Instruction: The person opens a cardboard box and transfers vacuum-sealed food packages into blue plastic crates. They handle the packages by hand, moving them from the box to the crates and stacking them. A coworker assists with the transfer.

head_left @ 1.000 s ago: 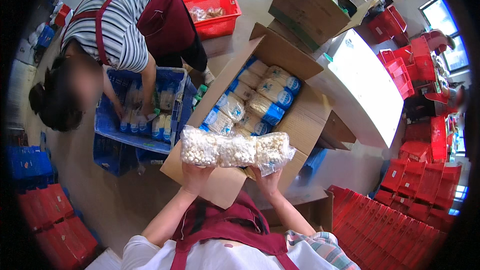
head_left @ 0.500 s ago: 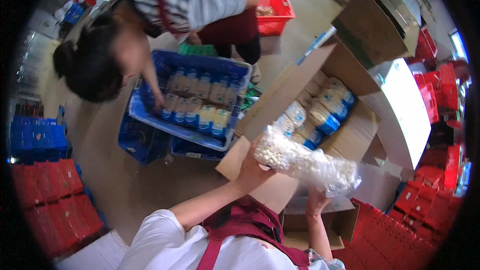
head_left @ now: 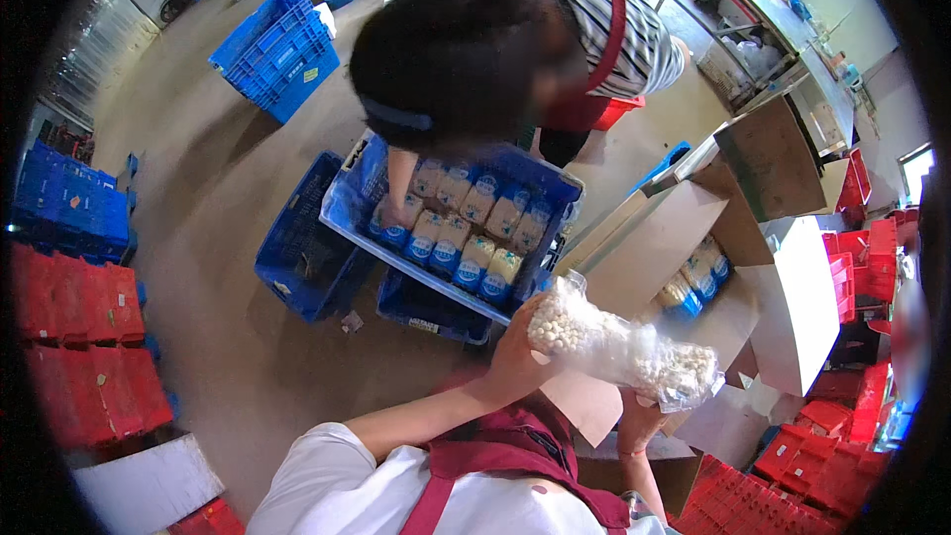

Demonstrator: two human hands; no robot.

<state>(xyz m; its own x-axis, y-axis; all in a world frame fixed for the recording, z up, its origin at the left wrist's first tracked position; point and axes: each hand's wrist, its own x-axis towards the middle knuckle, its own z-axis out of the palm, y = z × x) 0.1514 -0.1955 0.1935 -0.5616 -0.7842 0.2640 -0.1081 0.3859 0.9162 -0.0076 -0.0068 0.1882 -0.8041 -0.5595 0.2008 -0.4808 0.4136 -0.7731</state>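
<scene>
While a co-worker leans over a blue crate, a clear bag is held aslant

As the co-worker reaches among blue-labelled packs near the middle of the frame, a person in a maroon apron holds the clear bag of small, round, white pieces just below and to the right of centre, in front of an open cardboard box. The left hand has its grip wrapped around the upper-left end; the right hand has its grip closed on the lower edge toward the other end, though the bag hides most of its fingers.

Slick film could slip through either grip, and the lower-right end, reaching past the right hand, looks likeliest to droop. Between the white clusters lies a stretch of looser film, where the bag might fold if the hands drew together; a hard pinch could split the wrap and spill the pieces. A careless swing might knock one end against the cardboard box.

The bag's long axis slopes gently from upper left to lower right, one end pointing toward the blue crate, the other toward the right side of the frame.
</scene>
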